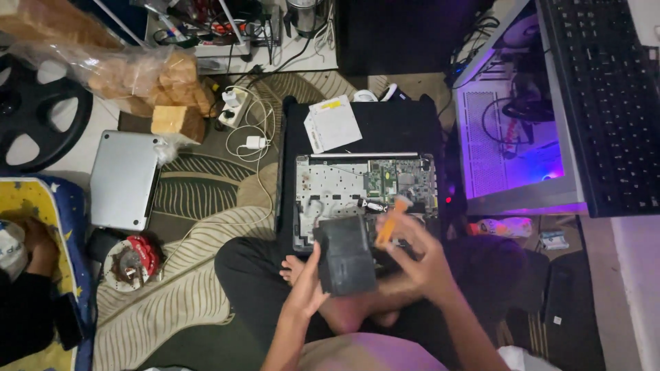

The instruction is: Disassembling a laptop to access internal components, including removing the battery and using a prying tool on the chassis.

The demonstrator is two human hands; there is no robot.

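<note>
My left hand (306, 285) holds a flat dark grey rectangular part (346, 255) up over my crossed legs. My right hand (419, 257) grips an orange-handled screwdriver (389, 221), its tip pointing up toward the opened laptop. The opened laptop (330, 189) lies on a black mat (385, 127) in front of me, with its bare chassis and a green circuit board (395, 180) showing. A white sheet of paper (333, 122) rests on the mat behind it.
A closed silver laptop (125, 178) lies on the patterned rug at left, beside a power strip with white chargers (237, 110). A lit computer case (509, 144) and black keyboard (605, 103) stand at right. Another person's arm (31, 275) is at far left. A bag of bread (148, 79) hangs above.
</note>
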